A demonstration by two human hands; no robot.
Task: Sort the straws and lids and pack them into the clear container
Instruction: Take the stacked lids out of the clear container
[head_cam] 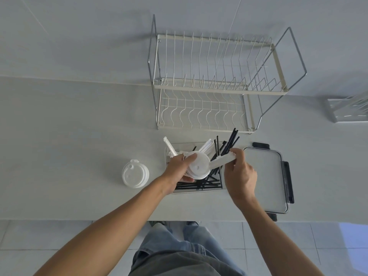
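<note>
Over the clear container (194, 191) on the tabletop (79, 136): left hand (179, 166) gripping stacked lids (199, 166), right hand (240, 172) pinching wrapped white straws (222, 159), their long axis slanting toward the lids.

A two-tier wire dish rack (217, 84) stands on the pale worktop (69, 136), towards its far side against the pale wall (79, 36). Its upper tier has a cream frame with upright wire dividers; the lower tier has wavy wire slots. Chrome loops form its two end supports. Far to the right, at the picture's edge, sits a blurred metallic object (348, 110); what it is cannot be told. Below the worktop's near edge lies a light tiled floor (298, 246).
</note>
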